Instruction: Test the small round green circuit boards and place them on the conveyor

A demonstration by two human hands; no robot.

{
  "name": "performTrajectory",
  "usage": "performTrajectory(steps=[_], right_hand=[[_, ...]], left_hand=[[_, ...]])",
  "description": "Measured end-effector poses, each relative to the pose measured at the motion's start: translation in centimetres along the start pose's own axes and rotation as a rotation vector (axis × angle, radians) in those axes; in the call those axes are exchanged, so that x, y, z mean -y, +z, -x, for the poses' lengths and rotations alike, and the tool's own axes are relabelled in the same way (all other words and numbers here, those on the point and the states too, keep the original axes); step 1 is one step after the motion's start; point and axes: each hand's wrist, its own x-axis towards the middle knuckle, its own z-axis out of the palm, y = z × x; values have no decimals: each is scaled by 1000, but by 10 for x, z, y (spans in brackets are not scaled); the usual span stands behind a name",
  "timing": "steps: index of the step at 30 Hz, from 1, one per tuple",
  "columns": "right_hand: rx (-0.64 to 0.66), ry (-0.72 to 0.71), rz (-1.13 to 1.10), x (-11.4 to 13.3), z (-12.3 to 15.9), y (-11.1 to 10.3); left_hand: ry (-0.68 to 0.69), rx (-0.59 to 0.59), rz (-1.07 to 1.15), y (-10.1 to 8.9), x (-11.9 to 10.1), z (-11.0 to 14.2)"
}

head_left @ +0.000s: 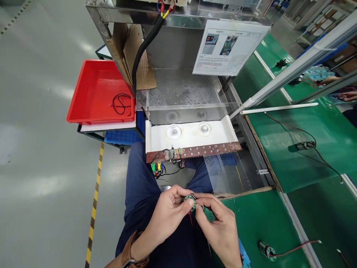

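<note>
Over my lap, my left hand (170,212) and my right hand (219,227) meet, both pinching a small round motor (190,200) with a green end and a thin red wire hanging below it. The left thumb and fingers hold its left side. The right fingertips touch its right side. I am seated, with dark blue trousers under the hands. Ahead of the hands stands a white fixture tray (192,136) with two round sockets and a brown terminal strip (195,152) along its near edge.
A red bin (95,93) holding a black wire sits at the left. A steel enclosure (178,56) with an instruction sheet (227,46) stands behind the fixture. The green bench (295,163) at right carries motors with wires (305,145) (267,251). Another person's arm (337,80) shows far right.
</note>
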Motion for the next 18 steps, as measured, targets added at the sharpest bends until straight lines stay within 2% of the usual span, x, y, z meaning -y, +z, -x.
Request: performTrajectory(steps=[5, 7, 18], right_hand=[[185, 29, -115, -16, -9, -5], [217, 46, -139, -21, -11, -5], [164, 134, -281, -26, -2, 5]], left_hand=[[-26, -20, -17, 0, 5, 0], [-29, -28, -34, 0, 6, -1], [-17, -45, -54, -1, 9, -4]])
